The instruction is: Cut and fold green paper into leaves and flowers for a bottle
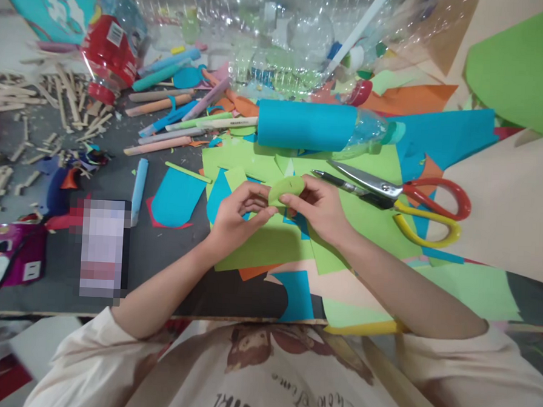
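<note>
Between my hands is a small rounded piece of green paper with a short dark mark on it. My right hand pinches its right side between thumb and fingers. My left hand is at the paper's left edge, fingers curled and thumb apart from them; whether it grips the paper is hard to make out. Below lie larger green paper sheets. Just right of my right hand are a black pen and scissors with one red and one yellow handle loop. Blue paper cut-outs lie left.
Behind my hands lies a plastic bottle wrapped in blue paper. Clear bottles crowd the back. Coloured rolled sticks and wood sticks cover the left, with a phone near the table's front edge. Beige sheets lie right.
</note>
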Demonstrator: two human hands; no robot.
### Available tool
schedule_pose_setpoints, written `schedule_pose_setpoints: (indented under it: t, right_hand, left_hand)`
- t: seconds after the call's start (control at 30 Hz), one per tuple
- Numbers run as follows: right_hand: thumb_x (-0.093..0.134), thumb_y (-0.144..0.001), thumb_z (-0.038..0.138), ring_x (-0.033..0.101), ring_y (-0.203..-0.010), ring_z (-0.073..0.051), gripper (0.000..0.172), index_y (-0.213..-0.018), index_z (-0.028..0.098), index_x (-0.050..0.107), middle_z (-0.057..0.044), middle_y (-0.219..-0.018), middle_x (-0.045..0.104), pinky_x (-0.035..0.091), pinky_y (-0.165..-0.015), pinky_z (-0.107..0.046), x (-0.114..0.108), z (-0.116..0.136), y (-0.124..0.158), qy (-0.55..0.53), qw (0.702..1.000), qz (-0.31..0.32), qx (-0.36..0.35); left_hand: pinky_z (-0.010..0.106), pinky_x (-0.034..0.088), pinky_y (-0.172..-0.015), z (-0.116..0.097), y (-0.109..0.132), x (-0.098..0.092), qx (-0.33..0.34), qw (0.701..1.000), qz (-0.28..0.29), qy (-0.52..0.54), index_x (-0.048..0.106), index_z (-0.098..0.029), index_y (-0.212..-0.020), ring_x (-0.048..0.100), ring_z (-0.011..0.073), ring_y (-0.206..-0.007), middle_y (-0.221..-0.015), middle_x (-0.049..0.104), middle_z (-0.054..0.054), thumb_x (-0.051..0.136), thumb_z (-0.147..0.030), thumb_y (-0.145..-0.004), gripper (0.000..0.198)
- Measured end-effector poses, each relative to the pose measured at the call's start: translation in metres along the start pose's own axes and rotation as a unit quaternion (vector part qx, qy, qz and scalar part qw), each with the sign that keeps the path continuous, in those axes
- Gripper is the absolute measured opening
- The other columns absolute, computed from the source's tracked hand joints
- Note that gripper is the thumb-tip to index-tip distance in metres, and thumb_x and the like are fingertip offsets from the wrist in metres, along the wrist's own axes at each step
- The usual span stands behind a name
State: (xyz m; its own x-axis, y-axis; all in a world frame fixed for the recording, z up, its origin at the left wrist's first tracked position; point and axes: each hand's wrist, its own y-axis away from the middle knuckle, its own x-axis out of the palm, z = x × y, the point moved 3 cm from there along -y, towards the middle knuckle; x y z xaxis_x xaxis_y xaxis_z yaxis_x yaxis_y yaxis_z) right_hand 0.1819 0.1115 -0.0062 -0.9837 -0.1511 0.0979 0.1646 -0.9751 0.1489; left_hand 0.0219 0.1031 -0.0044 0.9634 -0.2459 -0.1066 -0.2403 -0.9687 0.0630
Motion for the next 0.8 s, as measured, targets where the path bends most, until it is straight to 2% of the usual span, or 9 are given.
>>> schedule_pose_setpoints:
  t: [0.13,0.23,0.3,0.47,0.53,0.67,0.8]
  right_hand:
    - [0.074,-0.067,0.068,0.053,-0.051,-0.011,0.05,-0.062,0.02,0.057,0.003,-0.055,0.056,0.046,-0.05,-0.027,0.0,0.001,0.001,0.005,1.0,0.015,-0.007]
    - [0.066,-0.075,0.069,0.057,-0.053,-0.012,0.05,-0.066,0.021,0.059,0.003,-0.057,0.058,0.05,-0.054,-0.027,-0.001,0.003,0.001,-0.008,1.0,0.027,-0.011]
    - [0.066,-0.075,0.069,0.058,-0.053,-0.011,0.049,-0.069,0.022,0.057,0.004,-0.057,0.057,0.05,-0.055,-0.026,-0.002,0.004,-0.001,-0.007,1.0,0.017,-0.014]
    - [0.068,-0.073,0.069,0.053,-0.049,-0.009,0.049,-0.068,0.022,0.053,0.007,-0.053,0.052,0.046,-0.052,-0.024,-0.005,0.006,-0.002,0.02,0.999,-0.028,-0.037]
    - [0.068,-0.075,0.067,0.052,-0.048,-0.009,0.048,-0.067,0.022,0.053,0.007,-0.053,0.051,0.045,-0.051,-0.023,-0.006,0.006,-0.001,0.027,0.998,-0.029,-0.049]
    - [0.069,-0.076,0.065,0.052,-0.047,-0.008,0.047,-0.069,0.022,0.052,0.007,-0.056,0.05,0.046,-0.049,-0.022,-0.005,0.004,-0.002,0.023,0.998,-0.019,-0.053]
    - [0.071,-0.076,0.064,0.054,-0.048,-0.008,0.044,-0.089,0.025,0.054,0.008,-0.064,0.054,0.049,-0.049,-0.022,-0.006,0.001,-0.002,-0.018,0.998,-0.029,-0.06]
  left_hand:
    - [0.023,0.055,-0.063,0.0,-0.002,0.001,0.006,1.0,-0.018,-0.011,0.063,-0.02,-0.079,0.066,0.013,-0.067,-0.075,0.066,0.001,0.074,-0.039,-0.077,0.022]
    - [0.026,0.056,-0.068,-0.003,-0.003,-0.001,0.047,0.998,-0.036,-0.027,0.064,-0.02,-0.074,0.068,0.0159,-0.076,-0.081,0.068,0.004,0.073,-0.035,-0.078,0.018]
    - [0.026,0.057,-0.07,-0.005,-0.002,-0.003,0.078,0.995,-0.041,-0.042,0.066,-0.021,-0.074,0.068,0.0174,-0.084,-0.086,0.069,0.006,0.072,-0.035,-0.079,0.016]
    - [0.031,0.055,-0.08,-0.012,-0.001,-0.003,0.13,0.988,0.025,-0.075,0.07,-0.022,-0.074,0.067,0.0197,-0.089,-0.088,0.071,0.008,0.065,-0.049,-0.086,0.03]
    - [0.031,0.054,-0.081,-0.012,-0.001,-0.002,0.145,0.985,0.036,-0.088,0.07,-0.022,-0.071,0.067,0.0191,-0.086,-0.083,0.07,0.007,0.06,-0.049,-0.09,0.034]
    - [0.026,0.054,-0.068,-0.006,-0.003,0.0,0.135,0.983,0.02,-0.126,0.07,-0.022,-0.076,0.067,0.0161,-0.08,-0.085,0.07,0.005,0.064,-0.035,-0.087,0.018]
    - [0.023,0.055,-0.067,-0.003,-0.003,0.002,0.105,0.985,0.016,-0.136,0.07,-0.021,-0.085,0.066,0.0138,-0.08,-0.093,0.07,0.005,0.06,-0.027,-0.085,0.012]
